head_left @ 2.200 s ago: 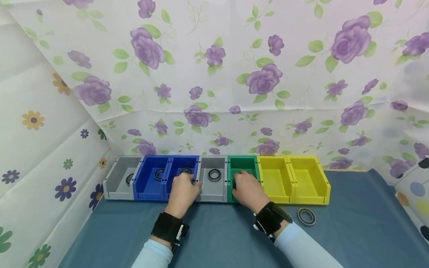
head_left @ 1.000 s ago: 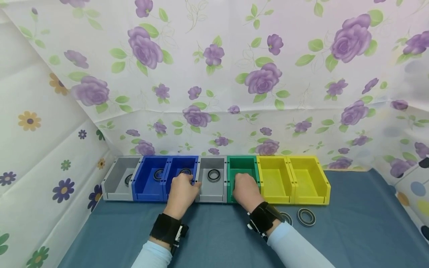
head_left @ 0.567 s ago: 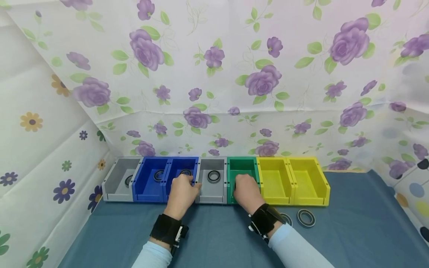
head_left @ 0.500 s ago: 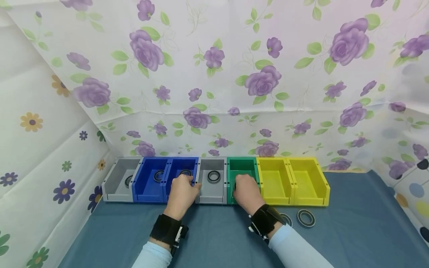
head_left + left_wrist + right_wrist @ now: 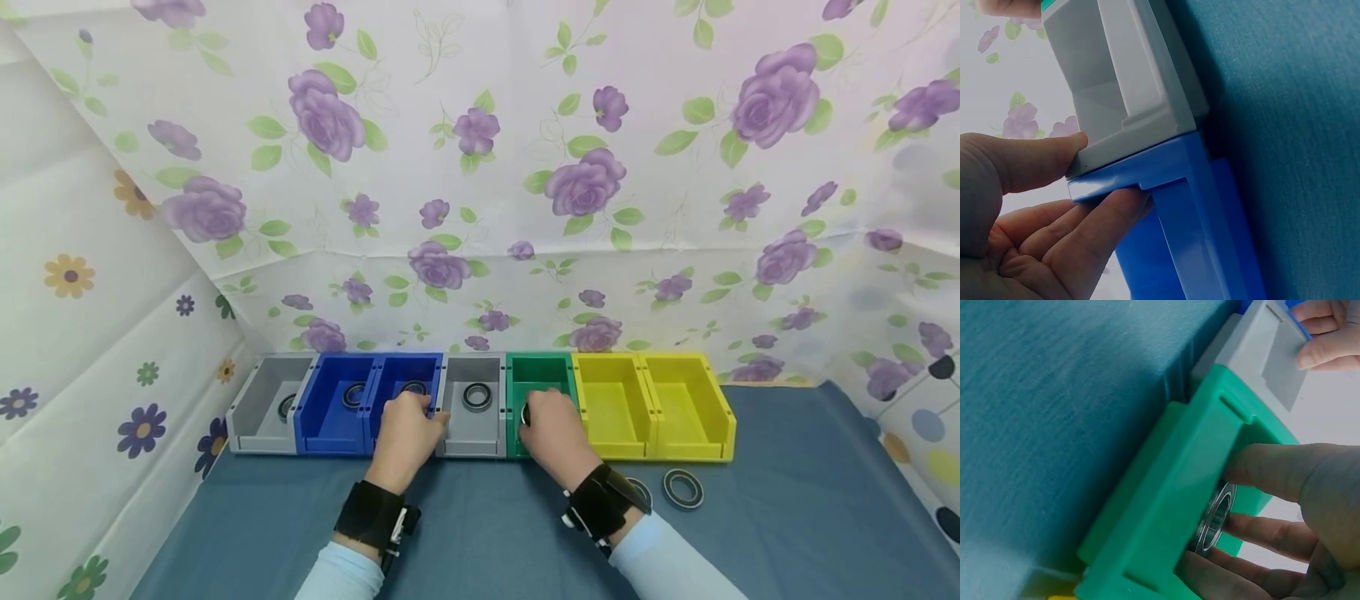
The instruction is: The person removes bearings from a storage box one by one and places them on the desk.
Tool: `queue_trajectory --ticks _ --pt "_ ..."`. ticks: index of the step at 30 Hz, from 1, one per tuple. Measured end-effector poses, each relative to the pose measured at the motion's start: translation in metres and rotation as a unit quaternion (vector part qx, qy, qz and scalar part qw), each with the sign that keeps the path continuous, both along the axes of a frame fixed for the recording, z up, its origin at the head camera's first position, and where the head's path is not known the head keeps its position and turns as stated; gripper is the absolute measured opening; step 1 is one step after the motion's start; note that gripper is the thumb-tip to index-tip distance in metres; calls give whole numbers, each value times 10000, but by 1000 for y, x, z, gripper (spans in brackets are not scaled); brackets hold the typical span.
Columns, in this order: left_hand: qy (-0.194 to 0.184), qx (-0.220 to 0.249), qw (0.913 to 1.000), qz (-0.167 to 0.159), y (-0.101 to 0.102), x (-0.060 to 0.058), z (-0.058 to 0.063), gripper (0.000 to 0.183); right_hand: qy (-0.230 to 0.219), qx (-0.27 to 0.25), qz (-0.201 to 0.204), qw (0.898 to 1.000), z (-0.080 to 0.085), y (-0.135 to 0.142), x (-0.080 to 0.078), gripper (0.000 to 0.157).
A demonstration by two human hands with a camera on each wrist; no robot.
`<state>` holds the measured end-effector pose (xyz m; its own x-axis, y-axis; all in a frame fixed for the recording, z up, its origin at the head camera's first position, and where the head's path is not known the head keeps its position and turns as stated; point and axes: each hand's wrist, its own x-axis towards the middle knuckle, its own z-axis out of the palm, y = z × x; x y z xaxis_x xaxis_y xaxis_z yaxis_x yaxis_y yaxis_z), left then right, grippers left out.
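Head view: seven open bins stand side by side across the blue-covered table (image 5: 487, 542), in front of a floral sheet (image 5: 480, 175). Loose bearings lie one apiece in the left gray bin (image 5: 262, 445), the first blue bin (image 5: 330, 440), the second blue bin (image 5: 401, 367) and the middle gray bin (image 5: 471, 447). The left hand (image 5: 408, 429) is at the wall between those last two; the right hand (image 5: 557, 433) reaches into the green bin (image 5: 542, 373). Before the two yellow bins (image 5: 611, 408), a flat bearing (image 5: 683, 489) rests on the table, and just beside it lies a half-hidden bearing (image 5: 640, 490), partly covered by the right wrist strap (image 5: 603, 500).

Left wrist view: the left hand's grip is narrow, pinching the abutting side walls, with its thumb on the middle gray bin and its fingers on the second blue bin's side.

Right wrist view: the right hand's grip is spread only to the width of a ball bearing (image 5: 1208, 522), held tilted within the green bin between the thumb and the fingers opposite. Whether the ring touches the bin's floor cannot be told.
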<state>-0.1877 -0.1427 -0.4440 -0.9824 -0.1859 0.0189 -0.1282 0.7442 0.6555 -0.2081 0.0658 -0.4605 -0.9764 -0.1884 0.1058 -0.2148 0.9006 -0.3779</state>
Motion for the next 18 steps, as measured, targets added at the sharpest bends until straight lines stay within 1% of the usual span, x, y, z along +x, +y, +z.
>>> queue_trajectory --ticks 3,6,11,13,18 --pt "-20 35 10000 -22 0 0 0 41 18 -76 -35 10000 6 2 4 12" --pt "5 50 10000 -31 0 1 0 41 87 -80 -56 9999 11 5 9 13" --pt "39 65 10000 -47 -1 0 -1 40 276 -175 -57 9995 20 11 17 34" --pt "27 71 10000 -53 -1 0 -2 41 328 -228 -44 9992 24 15 19 39" --pt "9 97 9999 -48 0 -1 -2 41 426 -427 -36 9982 33 25 25 40"
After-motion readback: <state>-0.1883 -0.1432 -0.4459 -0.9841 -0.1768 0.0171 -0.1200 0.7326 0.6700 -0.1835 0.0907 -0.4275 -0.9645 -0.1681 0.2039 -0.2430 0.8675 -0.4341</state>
